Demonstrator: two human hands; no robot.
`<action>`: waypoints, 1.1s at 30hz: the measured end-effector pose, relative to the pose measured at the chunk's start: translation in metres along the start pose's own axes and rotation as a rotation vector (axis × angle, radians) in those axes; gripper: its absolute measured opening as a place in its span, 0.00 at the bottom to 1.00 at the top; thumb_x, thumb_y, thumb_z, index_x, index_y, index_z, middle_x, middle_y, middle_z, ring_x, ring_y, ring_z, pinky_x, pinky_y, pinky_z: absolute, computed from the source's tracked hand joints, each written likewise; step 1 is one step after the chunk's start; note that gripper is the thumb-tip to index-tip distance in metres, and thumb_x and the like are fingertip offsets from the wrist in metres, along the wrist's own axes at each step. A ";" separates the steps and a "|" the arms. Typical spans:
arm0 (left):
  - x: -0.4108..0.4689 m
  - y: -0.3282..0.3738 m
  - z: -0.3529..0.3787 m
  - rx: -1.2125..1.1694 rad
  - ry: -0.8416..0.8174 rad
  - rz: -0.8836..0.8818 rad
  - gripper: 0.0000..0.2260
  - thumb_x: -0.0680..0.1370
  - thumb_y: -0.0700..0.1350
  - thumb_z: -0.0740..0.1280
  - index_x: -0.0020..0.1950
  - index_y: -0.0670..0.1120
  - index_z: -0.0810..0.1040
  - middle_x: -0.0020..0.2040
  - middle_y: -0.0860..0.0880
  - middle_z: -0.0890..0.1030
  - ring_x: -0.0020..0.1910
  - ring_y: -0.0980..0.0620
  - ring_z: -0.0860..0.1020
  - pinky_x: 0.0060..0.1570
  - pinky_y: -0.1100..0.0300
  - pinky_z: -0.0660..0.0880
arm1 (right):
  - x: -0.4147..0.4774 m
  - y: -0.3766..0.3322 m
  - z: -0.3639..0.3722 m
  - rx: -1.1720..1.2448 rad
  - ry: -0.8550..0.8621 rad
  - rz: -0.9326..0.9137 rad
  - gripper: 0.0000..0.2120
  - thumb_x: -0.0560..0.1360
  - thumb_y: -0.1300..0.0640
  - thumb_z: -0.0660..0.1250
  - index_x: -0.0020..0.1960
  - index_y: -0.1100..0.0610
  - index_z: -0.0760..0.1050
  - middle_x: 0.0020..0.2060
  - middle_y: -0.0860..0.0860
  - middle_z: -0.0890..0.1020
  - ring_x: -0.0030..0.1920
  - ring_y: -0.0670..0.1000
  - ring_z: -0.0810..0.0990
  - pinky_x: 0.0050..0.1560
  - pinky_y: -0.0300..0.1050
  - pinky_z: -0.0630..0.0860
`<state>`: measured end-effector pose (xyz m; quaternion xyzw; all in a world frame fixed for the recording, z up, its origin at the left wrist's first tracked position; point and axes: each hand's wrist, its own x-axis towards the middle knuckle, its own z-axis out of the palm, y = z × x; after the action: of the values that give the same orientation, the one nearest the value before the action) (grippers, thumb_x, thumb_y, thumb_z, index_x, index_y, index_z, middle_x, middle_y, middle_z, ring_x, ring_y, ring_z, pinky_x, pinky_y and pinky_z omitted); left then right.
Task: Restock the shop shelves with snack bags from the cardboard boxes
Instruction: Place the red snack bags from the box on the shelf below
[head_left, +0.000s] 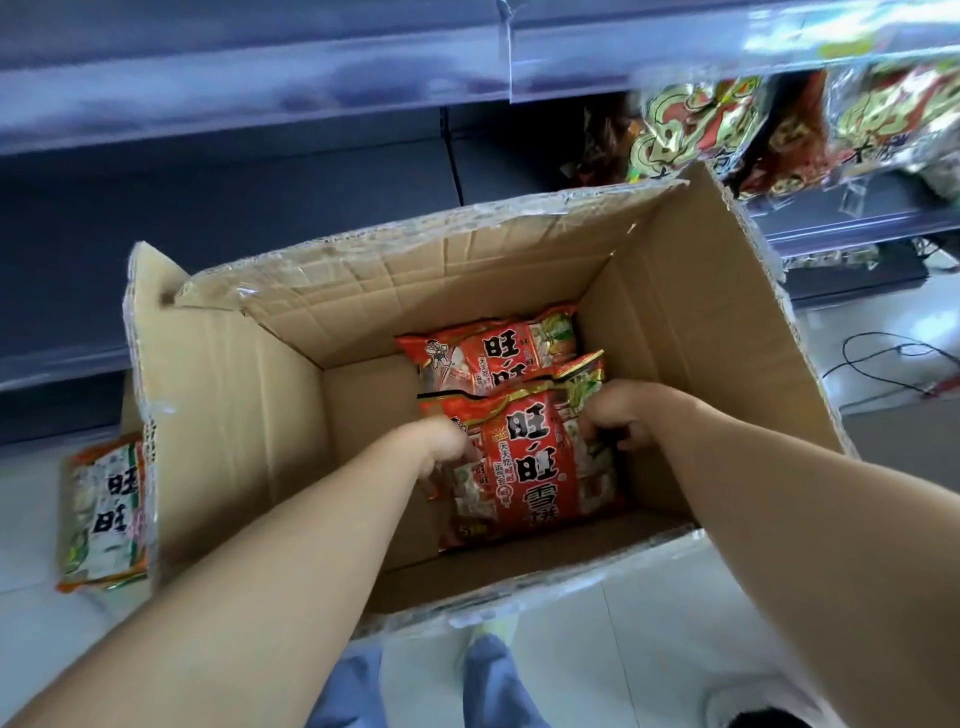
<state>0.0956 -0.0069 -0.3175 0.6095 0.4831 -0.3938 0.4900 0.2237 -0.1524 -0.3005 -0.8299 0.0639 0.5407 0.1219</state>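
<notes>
An open cardboard box (249, 415) stands on the floor in front of the shelves. Inside it lies a red snack bag (524, 467) at the near right, and a second red bag (493, 353) lies behind it. Both my arms reach down into the box. My left hand (441, 447) grips the near bag's left edge. My right hand (618, 415) grips its right edge. Part of the bag's sides is hidden under my fingers.
A green and white snack bag (104, 514) lies on the floor left of the box. Red and gold bags (701, 130) fill the shelf at upper right. The dark shelf (208, 208) behind the box holds nothing. Black cables (883, 364) lie on the floor at right.
</notes>
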 end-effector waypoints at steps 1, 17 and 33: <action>0.001 0.001 0.000 -0.033 0.001 -0.003 0.17 0.78 0.38 0.66 0.66 0.38 0.71 0.66 0.39 0.73 0.66 0.40 0.72 0.64 0.45 0.71 | 0.003 -0.001 0.000 0.031 -0.005 -0.002 0.19 0.72 0.67 0.65 0.63 0.61 0.72 0.63 0.57 0.75 0.63 0.58 0.73 0.53 0.49 0.70; -0.107 0.016 -0.036 -0.057 0.152 0.160 0.42 0.70 0.32 0.73 0.74 0.45 0.51 0.66 0.41 0.70 0.63 0.42 0.73 0.48 0.49 0.75 | -0.104 -0.030 -0.015 0.397 0.044 -0.238 0.44 0.62 0.68 0.74 0.72 0.60 0.55 0.62 0.60 0.74 0.63 0.60 0.73 0.51 0.54 0.73; -0.313 0.033 -0.107 0.032 0.386 0.524 0.15 0.68 0.35 0.76 0.44 0.45 0.71 0.47 0.45 0.80 0.47 0.46 0.78 0.48 0.51 0.76 | -0.281 -0.070 -0.062 0.541 0.139 -0.603 0.27 0.67 0.67 0.72 0.64 0.63 0.67 0.56 0.55 0.76 0.57 0.53 0.74 0.51 0.48 0.69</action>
<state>0.0592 0.0327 0.0102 0.7842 0.3875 -0.1391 0.4642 0.1804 -0.1087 -0.0105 -0.7840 -0.0344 0.3871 0.4841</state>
